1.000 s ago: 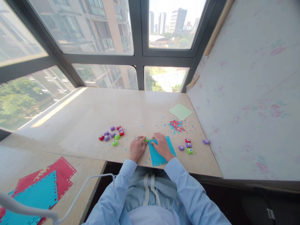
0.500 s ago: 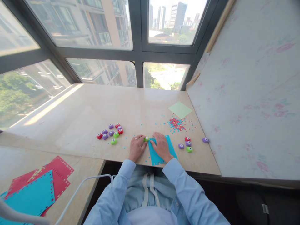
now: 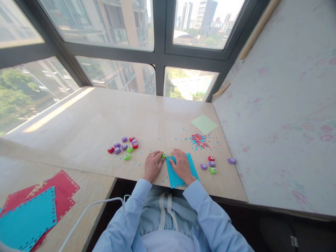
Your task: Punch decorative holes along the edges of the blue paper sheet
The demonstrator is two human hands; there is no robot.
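Evidently both hands worked at the near edge of the pale surface [image 3: 91, 119]. The left hand [image 3: 152, 165] had its grip closed on a small green punch [image 3: 164, 155], thumb and forefinger pinching it at the top left corner of the blue sheet [image 3: 175, 176]. The right hand [image 3: 181, 165] lay flat on that sheet, fingers spread, pressing it down with nothing held. A cluster of purple, red and green punches [image 3: 123, 146] lay left of the hands; four more punches [image 3: 210, 163] lay to the right, near the pile of confetti [image 3: 198, 140].
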